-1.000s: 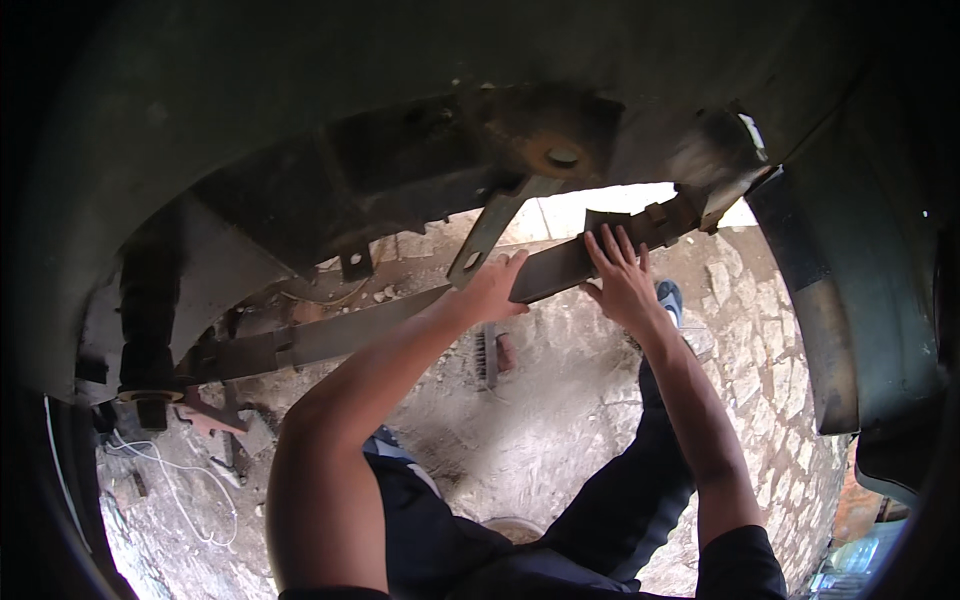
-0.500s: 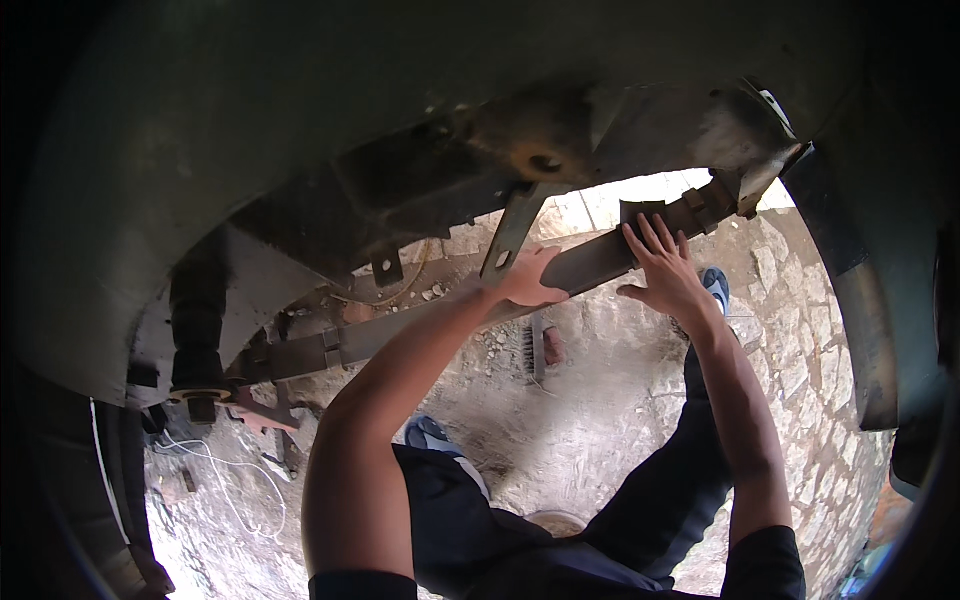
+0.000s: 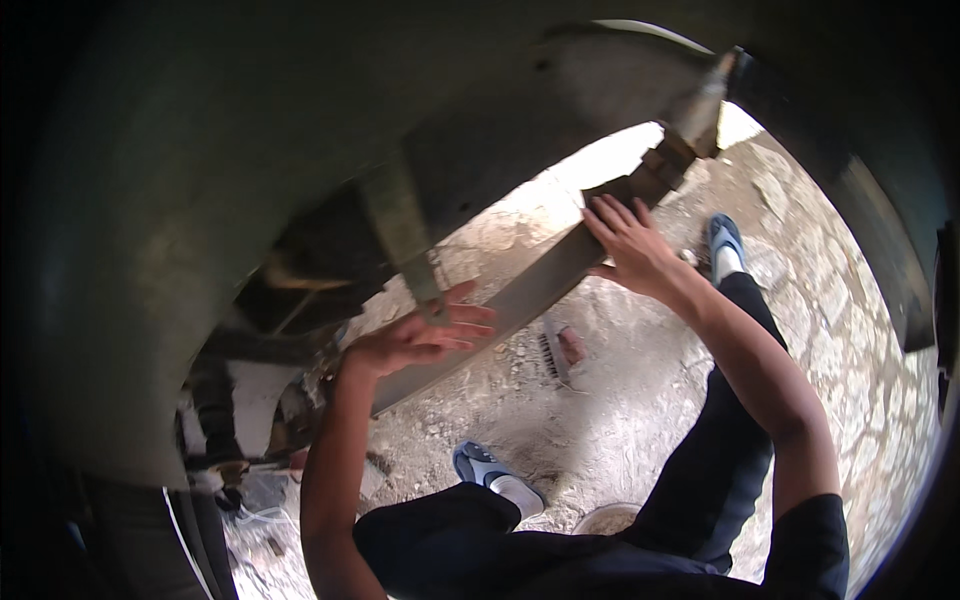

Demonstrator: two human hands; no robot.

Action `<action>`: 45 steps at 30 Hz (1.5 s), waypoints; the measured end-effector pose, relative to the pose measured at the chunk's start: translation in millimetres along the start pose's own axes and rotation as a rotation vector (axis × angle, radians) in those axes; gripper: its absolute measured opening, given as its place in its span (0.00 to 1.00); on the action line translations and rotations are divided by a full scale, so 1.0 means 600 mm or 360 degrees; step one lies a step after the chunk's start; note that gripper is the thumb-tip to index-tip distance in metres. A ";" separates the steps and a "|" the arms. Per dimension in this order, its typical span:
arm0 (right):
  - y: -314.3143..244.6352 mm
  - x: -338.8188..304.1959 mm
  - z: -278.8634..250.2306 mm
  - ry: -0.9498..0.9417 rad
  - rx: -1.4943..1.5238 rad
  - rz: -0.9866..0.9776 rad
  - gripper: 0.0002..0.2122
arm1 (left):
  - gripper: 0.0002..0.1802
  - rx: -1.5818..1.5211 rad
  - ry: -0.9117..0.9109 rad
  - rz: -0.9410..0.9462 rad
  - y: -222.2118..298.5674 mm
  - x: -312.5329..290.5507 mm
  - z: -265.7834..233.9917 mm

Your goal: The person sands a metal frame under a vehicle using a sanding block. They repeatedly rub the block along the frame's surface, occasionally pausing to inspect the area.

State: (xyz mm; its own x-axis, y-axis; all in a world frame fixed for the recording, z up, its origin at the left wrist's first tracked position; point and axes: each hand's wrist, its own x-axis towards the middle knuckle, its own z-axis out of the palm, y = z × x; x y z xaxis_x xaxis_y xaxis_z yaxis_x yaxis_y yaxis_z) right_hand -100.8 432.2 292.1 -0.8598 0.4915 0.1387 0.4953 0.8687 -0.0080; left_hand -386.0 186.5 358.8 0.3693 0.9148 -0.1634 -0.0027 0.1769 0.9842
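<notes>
Extending both arms toward a metal bar.
Right hand: fingers open, laid on bar. Left hand: fingers parted, clasping nothing, overlapping bar.

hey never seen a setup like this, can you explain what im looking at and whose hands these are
There is no robot here, just a person's two bare hands. The view comes from a wide camera worn on the head, looking down, so straight edges seem bent. The right hand rests on a long metal bar, near its upper end. The left hand is open, fingers spread, by a hanging metal strip; whether they touch is hard to tell. Neither hand is closed around anything that I can see. On the dusty ground below lies a brush, between the person's blue shoes.
</notes>
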 end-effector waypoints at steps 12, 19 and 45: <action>-0.001 0.003 0.008 -0.0048 0.0024 0.0049 0.40 | 0.19 -0.0205 0.0536 0.0489 0.102 0.068 0.073; 0.002 0.012 0.007 -0.0071 0.0042 0.0033 0.41 | 0.26 -0.0161 0.0868 0.0313 0.101 0.092 0.098; 0.010 0.018 0.009 -0.0063 -0.0034 -0.0059 0.47 | 0.13 -0.0106 0.0641 0.0727 0.118 0.190 0.115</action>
State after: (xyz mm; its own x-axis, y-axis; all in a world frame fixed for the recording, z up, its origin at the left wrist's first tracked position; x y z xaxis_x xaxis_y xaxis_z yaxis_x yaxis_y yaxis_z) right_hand -107.5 443.1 288.3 -0.8817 0.4612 0.0994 0.4650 0.8851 0.0178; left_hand -280.0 277.9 414.6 -0.0631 0.9666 0.2482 -0.1410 -0.2549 0.9566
